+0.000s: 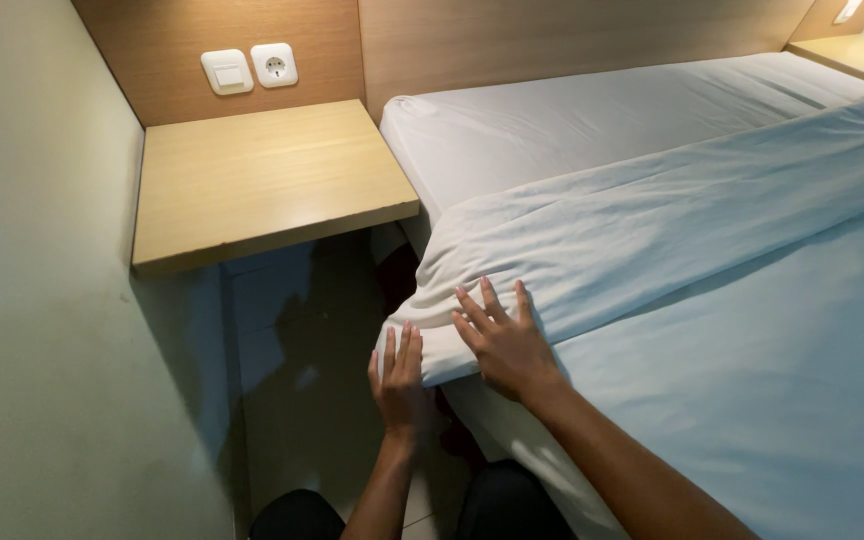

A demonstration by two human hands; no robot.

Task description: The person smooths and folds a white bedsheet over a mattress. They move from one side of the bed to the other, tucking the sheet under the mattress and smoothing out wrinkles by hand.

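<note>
The left hand (399,378) presses flat, fingers together and pointing up, against the hanging side edge of a folded white fabric duvet (652,225) at the bed's corner. The right hand (505,343) lies palm down on top of the same fold, fingers spread, just beside the left hand. The duvet runs diagonally across a white fitted sheet (572,115) on the mattress. Left of the bed, a light wooden wall-mounted bedside shelf (262,180) juts out beneath 1 white light switch (226,72) and 1 white socket (274,65).
</note>
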